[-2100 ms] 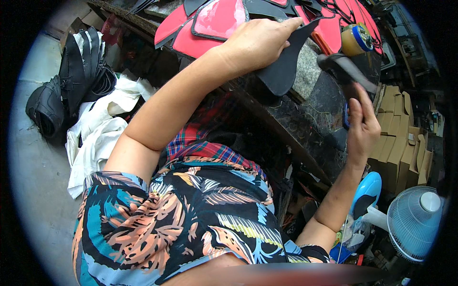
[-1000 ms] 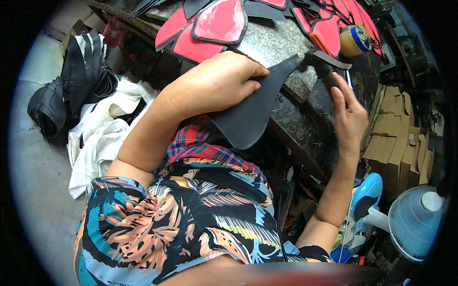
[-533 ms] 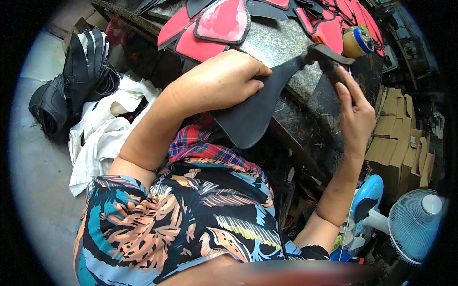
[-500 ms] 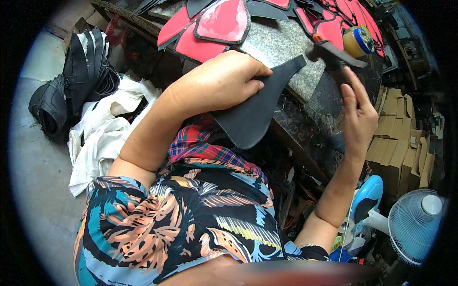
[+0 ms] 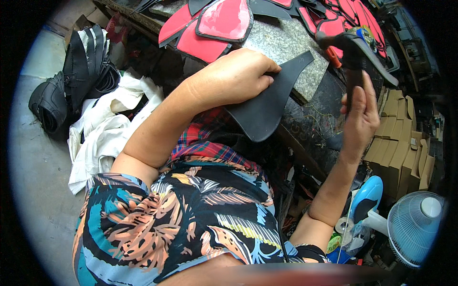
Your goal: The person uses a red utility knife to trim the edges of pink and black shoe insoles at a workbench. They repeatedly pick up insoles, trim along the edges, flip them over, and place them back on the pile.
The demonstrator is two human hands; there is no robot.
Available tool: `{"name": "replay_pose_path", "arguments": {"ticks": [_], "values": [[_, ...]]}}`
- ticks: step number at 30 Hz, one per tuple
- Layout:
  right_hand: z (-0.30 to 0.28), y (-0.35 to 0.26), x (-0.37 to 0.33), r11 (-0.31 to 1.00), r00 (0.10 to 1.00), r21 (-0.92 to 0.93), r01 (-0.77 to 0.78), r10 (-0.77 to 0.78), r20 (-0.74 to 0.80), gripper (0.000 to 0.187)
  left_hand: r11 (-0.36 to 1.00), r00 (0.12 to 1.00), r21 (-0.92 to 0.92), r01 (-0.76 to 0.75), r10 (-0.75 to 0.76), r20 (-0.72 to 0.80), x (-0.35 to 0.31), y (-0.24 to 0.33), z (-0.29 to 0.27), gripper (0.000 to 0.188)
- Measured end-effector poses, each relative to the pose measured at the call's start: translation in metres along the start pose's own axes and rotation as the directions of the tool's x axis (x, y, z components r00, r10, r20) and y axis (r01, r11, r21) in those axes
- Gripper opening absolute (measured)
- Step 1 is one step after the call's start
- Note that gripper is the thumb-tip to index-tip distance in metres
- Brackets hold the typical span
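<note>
My left hand (image 5: 248, 74) pinches the edge of a flat black curved piece (image 5: 269, 105), wide at the near end and narrowing to a tip. That tip lies over a grey speckled stone slab (image 5: 286, 38); the wide end hangs past the bench edge towards my lap. To the right, my right hand (image 5: 361, 112) is wrapped round the handle of a hammer (image 5: 355, 55) with a dark head, raised above the bench and apart from the black piece. Several pink pieces with black borders (image 5: 223, 19) lie overlapped at the far side of the slab.
An orange-handled tool (image 5: 333, 57) and a jar (image 5: 365, 34), partly hidden by the hammer, are on the bench. Stacked cardboard boxes (image 5: 389, 143) and a fan (image 5: 415, 229) stand at right. Black bundled pieces (image 5: 71, 86) and white cloth (image 5: 107, 131) are at left.
The hammer has risen and moved right, away from the black piece's tip. My left hand and the black piece have shifted slightly to the right.
</note>
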State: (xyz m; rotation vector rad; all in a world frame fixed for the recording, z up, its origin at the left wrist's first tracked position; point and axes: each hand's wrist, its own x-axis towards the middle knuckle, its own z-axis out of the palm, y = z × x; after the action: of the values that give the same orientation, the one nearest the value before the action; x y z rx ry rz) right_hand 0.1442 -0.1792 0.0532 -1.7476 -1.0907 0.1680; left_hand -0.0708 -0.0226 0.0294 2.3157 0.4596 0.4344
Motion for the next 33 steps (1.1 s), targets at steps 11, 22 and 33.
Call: {"name": "replay_pose_path", "arguments": {"ticks": [11, 22, 33], "values": [[-0.012, 0.004, -0.004, 0.997, 0.999, 0.077, 0.020, -0.023, 0.039, 0.035, 0.976, 0.950, -0.198, -0.091, 0.025, -0.313, 0.046, -0.021, 0.015, 0.041], [-0.023, 0.034, -0.019, 0.956, 0.996, -0.288, -0.061, 0.079, 0.052, 0.034, 0.934, 0.838, 0.309, -0.177, 0.308, -0.450, 0.087, -0.049, 0.037, 0.044], [-0.005, 0.018, -0.029, 0.947, 0.986, -0.321, -0.009, 0.061, 0.153, 0.033, 0.973, 0.837, 0.004, -0.232, 0.202, -0.509, 0.089, -0.057, 0.039, 0.044]]}}
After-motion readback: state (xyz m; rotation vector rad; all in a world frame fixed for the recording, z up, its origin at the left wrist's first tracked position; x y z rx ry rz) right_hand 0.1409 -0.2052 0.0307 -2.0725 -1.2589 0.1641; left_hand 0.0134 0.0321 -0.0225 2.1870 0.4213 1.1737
